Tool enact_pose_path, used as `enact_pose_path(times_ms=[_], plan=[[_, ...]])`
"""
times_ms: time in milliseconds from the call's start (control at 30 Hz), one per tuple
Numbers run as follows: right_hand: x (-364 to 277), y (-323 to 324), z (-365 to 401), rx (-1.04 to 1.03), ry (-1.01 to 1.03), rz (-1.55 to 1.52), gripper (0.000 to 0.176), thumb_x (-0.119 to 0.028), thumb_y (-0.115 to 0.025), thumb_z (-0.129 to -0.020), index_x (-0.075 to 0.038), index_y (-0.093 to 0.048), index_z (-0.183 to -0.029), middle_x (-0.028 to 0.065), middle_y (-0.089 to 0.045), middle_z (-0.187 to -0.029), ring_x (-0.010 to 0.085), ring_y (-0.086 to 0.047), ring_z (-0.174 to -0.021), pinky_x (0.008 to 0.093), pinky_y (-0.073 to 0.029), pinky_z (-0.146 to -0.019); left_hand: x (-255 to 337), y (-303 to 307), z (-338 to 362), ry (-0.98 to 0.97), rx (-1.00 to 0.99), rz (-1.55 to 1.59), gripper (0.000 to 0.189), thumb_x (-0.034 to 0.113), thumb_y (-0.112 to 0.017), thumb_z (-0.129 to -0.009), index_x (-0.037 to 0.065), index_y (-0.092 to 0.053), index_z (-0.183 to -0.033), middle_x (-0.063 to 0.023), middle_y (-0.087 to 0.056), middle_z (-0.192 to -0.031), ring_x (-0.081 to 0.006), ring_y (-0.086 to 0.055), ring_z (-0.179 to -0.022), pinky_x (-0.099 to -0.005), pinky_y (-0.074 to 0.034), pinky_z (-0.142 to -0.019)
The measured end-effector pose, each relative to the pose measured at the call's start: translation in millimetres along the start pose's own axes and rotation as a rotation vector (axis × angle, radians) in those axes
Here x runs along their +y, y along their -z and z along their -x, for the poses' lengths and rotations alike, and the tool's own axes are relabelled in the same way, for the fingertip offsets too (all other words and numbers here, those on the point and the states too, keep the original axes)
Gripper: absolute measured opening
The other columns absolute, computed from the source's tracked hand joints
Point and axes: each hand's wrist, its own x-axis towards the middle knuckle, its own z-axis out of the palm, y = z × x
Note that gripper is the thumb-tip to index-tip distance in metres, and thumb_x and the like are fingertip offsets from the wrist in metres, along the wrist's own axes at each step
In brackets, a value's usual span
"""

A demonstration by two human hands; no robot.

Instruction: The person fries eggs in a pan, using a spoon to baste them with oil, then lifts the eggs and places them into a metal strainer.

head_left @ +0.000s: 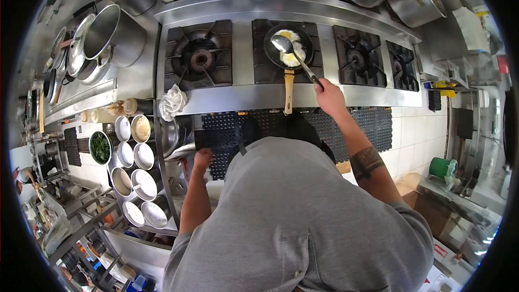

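Note:
My right hand (330,98) grips the dark handle of a large metal spoon (304,66). The spoon's bowl is over a small black frying pan (268,57), at or just above the eggs. Frying eggs (292,60), with white and yellow showing, lie in the pan. The pan sits on a gas burner, its light wooden handle (289,92) pointing toward me and untouched. My left hand (203,159) hangs low at my left side, fingers curled, with nothing visible in it. It is nearest to the rack of metal containers.
Other burners (201,58) flank the pan. A crumpled white cloth (173,103) lies on the stove's front left edge. Round containers (144,157), one with chopped greens (100,147), stand to my left. Large pots (114,35) are at left and behind the stove. A black mat (373,130) covers the floor.

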Motion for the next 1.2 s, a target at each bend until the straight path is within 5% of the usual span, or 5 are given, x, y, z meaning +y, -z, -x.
enact_pose_path(times_ms=[300, 367, 533, 633, 1200], plan=[[15, -7, 3, -0.382, -0.348, -0.668, 0.029, -0.030, -0.060, -0.100, -0.004, -0.067, -0.110, 0.0079, -0.062, -0.070, 0.0222, -0.058, -0.048, 0.0376, -0.053, -0.051, -86, 3, -10, 0.020, -0.085, -0.074, 0.016, 0.018, -0.060, -0.090, 0.005, -0.068, -0.087, -0.0135, -0.070, -0.075, -0.0279, -0.070, -0.072, -0.0393, -0.053, -0.059], [25, 6, 14, -0.456, -0.425, -0.965, 0.028, -0.029, -0.061, -0.101, -0.003, -0.068, -0.107, -0.0012, -0.051, -0.065, 0.0089, -0.042, -0.040, 0.0274, -0.044, -0.040, -130, 2, -31, -0.458, -0.076, -0.294, 0.017, 0.018, -0.060, -0.090, 0.004, -0.068, -0.089, -0.0154, -0.071, -0.078, -0.0291, -0.070, -0.071, -0.0400, -0.055, -0.059], [50, 36, 22, -0.341, -0.351, -0.565, 0.030, -0.029, -0.060, -0.100, -0.003, -0.067, -0.113, 0.0086, -0.062, -0.067, 0.0228, -0.058, -0.047, 0.0377, -0.051, -0.049, -84, -5, 5, -0.079, -0.085, -0.269, 0.015, 0.015, -0.059, -0.089, 0.003, -0.067, -0.090, -0.0125, -0.070, -0.077, -0.0211, -0.068, -0.062, -0.0377, -0.055, -0.057], [32, 55, 30, 0.010, -0.085, 0.129, 0.030, -0.027, -0.059, -0.097, -0.007, -0.065, -0.119, 0.0285, -0.069, -0.095, 0.0497, -0.065, -0.094, 0.0568, -0.051, -0.081, -71, -2, -2, -0.165, -0.068, -0.333, 0.015, 0.014, -0.059, -0.089, 0.004, -0.069, -0.093, -0.0106, -0.071, -0.078, -0.0188, -0.068, -0.061, -0.0358, -0.055, -0.057], [-10, -4, -1, -0.172, -0.174, -0.237, 0.029, -0.031, -0.059, -0.100, -0.003, -0.065, -0.103, 0.0160, -0.067, -0.080, 0.0301, -0.066, -0.061, 0.0431, -0.054, -0.059, -53, 8, -14, -0.221, -0.086, -0.415, 0.018, 0.022, -0.064, -0.087, 0.006, -0.069, -0.092, -0.0135, -0.070, -0.085, -0.0284, -0.069, -0.078, -0.0411, -0.056, -0.074]])
